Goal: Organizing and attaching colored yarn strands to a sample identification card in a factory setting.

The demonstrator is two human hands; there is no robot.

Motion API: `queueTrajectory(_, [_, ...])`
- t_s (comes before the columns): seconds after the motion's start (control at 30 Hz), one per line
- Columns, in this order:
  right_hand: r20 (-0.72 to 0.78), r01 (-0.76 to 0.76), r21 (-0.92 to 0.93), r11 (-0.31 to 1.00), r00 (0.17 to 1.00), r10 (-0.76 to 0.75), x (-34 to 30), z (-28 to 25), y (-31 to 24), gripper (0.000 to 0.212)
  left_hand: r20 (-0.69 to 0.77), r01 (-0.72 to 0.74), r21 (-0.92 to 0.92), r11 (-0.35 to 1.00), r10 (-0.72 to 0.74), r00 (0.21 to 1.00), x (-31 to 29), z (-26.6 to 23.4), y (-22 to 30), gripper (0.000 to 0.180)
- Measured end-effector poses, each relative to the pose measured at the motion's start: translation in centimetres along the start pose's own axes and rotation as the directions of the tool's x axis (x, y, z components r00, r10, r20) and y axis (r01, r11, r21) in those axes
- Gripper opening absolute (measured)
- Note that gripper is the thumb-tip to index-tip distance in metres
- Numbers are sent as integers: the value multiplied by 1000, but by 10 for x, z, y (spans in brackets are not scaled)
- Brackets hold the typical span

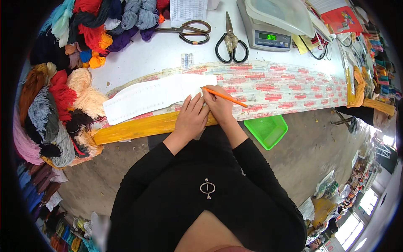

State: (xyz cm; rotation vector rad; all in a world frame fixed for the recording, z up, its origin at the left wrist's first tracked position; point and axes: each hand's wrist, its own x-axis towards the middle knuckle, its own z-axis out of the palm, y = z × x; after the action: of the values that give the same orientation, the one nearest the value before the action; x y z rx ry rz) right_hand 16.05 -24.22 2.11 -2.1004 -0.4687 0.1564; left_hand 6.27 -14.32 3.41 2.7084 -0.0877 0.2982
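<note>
A long white strip of paper (145, 97) lies along the near part of the table, with rows of small faint marks on its left section. My right hand (219, 108) is closed around an orange pencil (228, 98); the pencil's tip end rests at the paper's right part, and its other end points to the right. Beside it, my left hand (192, 116) lies flat with fingers stretched over the lower edge of the paper, touching the right hand. Part of the paper is hidden beneath both hands.
Two pairs of scissors, one dark (195, 31) and one black-handled (230, 44), lie beyond the paper. A digital scale (268, 35) stands behind them. Yarn bundles (63, 96) crowd the left side. Yellow tape (138, 128) covers the table's front edge. Below it is a green basket (277, 140).
</note>
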Motion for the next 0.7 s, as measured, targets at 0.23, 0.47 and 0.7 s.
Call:
queueTrajectory(0.23, [14,42,-55,998,999,-41,0,-1,2,15,-5,-8,-11,1000,8,1000,0,2,-1,28])
queueTrajectory(0.47, [47,-1,-25,1000,999,2,0,-3,-2,17,12,10,-19,1000,-10,1000,-1,2,-1,33])
queueTrajectory(0.7, [77,-10,-42,999,997,13,1,-6,-7,18,12,17,-35,999,-17,1000,-1,2,0,34])
